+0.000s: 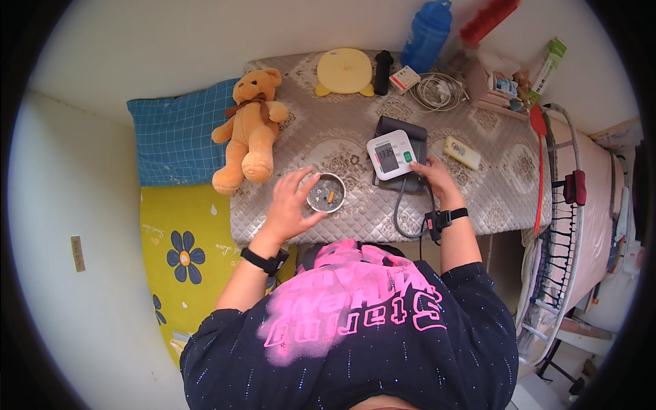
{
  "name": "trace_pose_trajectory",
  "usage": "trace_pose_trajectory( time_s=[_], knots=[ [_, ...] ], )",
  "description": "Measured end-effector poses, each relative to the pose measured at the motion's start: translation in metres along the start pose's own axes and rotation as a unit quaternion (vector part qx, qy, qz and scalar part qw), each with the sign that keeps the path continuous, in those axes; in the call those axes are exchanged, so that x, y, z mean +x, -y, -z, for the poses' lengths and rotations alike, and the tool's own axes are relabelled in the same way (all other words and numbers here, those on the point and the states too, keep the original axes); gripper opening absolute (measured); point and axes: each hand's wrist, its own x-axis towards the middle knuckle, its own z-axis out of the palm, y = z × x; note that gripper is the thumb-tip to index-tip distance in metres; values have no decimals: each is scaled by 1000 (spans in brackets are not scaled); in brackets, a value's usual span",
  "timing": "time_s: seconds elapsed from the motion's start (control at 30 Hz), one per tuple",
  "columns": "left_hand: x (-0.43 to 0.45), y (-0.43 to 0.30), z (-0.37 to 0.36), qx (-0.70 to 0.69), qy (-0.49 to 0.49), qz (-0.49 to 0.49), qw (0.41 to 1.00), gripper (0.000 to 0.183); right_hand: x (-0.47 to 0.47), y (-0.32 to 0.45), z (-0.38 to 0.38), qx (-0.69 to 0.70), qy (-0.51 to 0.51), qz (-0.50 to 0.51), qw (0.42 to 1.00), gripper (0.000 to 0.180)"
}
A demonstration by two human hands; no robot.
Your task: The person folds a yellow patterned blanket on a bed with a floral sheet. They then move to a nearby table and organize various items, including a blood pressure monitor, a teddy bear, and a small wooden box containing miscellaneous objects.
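My left hand [291, 205] is at the left side of a round metal-rimmed ashtray [339, 204], fingers spread and thumb apart. A cigarette butt [330, 197] lies inside it among ash. Whether the fingertips touch the rim I cannot tell. My right hand [442, 179] grips the lower right corner of a white blood pressure monitor [378, 147], thumb on its face beside the green button. The display is lit with digits. Under and behind the monitor is a dark grey cuff [402, 127]; its grey tube [397, 215] loops toward the table's near edge. Both wrists wear black straps.
A quilted cloth covers the table [318, 148]. An orange teddy bear [251, 130] lies at left by a blue checked pillow [179, 136]. Rightward are a pale yellow case [462, 152], coiled cable [437, 92], pink organizer box [479, 84] and red fly swatter [539, 164]. A blue bottle [426, 38] stands behind.
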Motion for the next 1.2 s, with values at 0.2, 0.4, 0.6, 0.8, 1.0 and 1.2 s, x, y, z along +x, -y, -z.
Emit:
trace_pose_trajectory(
  time_s=[0.2, 0.4, 0.6, 0.8, 1.0, 1.2],
  knots=[
    [-15, 7, -55, 30, 40, 88, 995, 110, 3, -26, 25, -25, -55, 35, 998, 77],
    [-9, 0, -73, 38, 42, 136, 989, 111, 16, -30, 7, -77, -67, 109, 989, 88],
    [-12, -3, -80, 58, 16, 137, 989, 111, 34, -46, 3, -159, -123, 185, 962, 91],
    [-32, 5, -70, 41, -18, 201, 979, 110, 46, -56, 7, -111, -104, 191, 970, 89],
    [-93, 42, -21, 103, -47, 259, 959, 113, 52, -62, 8, -81, -99, 193, 973, 85],
    [-135, 63, 10, 128, -21, 291, 948, 115, 38, -60, -2, -64, -152, 166, 972, 69]
  ],
)
